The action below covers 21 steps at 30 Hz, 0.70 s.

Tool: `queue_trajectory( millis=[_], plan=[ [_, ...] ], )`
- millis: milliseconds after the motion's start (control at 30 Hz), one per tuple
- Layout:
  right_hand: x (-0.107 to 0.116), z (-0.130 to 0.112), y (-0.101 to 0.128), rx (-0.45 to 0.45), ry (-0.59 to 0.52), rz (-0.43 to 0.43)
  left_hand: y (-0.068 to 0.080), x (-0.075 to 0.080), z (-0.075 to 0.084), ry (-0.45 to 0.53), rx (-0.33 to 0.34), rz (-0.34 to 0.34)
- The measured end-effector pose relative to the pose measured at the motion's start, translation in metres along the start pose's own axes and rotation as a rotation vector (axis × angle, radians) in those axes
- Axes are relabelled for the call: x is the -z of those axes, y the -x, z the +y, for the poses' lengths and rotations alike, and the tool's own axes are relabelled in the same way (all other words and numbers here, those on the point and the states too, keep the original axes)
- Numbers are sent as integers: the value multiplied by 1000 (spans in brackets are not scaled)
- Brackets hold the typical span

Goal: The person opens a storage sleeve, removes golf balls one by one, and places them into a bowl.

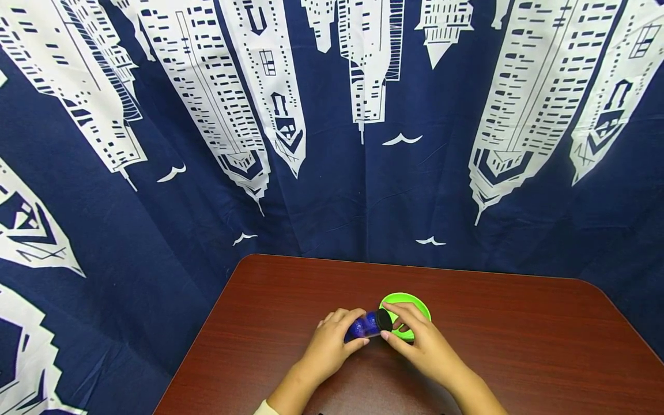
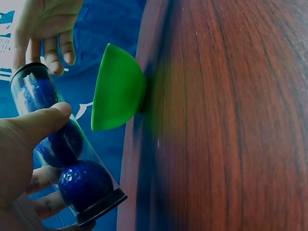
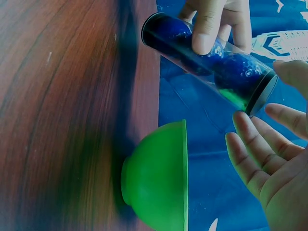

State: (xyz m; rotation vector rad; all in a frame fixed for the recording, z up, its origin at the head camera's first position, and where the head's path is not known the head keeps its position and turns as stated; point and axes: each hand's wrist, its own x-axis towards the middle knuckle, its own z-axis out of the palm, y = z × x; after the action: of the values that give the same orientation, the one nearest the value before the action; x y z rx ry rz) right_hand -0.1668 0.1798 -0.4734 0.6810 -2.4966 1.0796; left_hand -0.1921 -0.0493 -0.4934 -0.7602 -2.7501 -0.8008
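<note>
Holding tube (image 1: 365, 325) sideways in left hand (image 1: 328, 349), fingers curled round it; long axis points right, cap (image 1: 384, 319) beside right hand (image 1: 422, 343), fingers loose, over bowl (image 1: 415, 304).

text: none readable | labels: none | numbers: none

Green bowl (image 1: 411, 306) just beyond tube (image 1: 365, 325) — table (image 1: 519, 346) bare right, left — curtain (image 1: 332, 144) walls back.

Hanging behind a reddish-brown wood-grain worktop (image 1: 519, 346) with rounded corners: a navy curtain (image 1: 394, 190) printed with white skyscrapers and small birds, creasing softly.
</note>
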Motion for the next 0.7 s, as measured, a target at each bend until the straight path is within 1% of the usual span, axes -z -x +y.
queue_trajectory(
  millis=[167, 367, 533, 700],
  plan=[
    [-1, 0, 1, 22, 22, -2, 1, 1, 1, -36, -29, -17],
    [-1, 0, 1, 50, 8, -23, 2, 2, 1, -74, -49, -55],
    [-2, -1, 1, 64, 10, -42, 2, 2, 0, -68, -51, -97],
    [-1, -2, 0, 77, 17, -45, 1, 2, -2, -40, -68, -105]
  ],
)
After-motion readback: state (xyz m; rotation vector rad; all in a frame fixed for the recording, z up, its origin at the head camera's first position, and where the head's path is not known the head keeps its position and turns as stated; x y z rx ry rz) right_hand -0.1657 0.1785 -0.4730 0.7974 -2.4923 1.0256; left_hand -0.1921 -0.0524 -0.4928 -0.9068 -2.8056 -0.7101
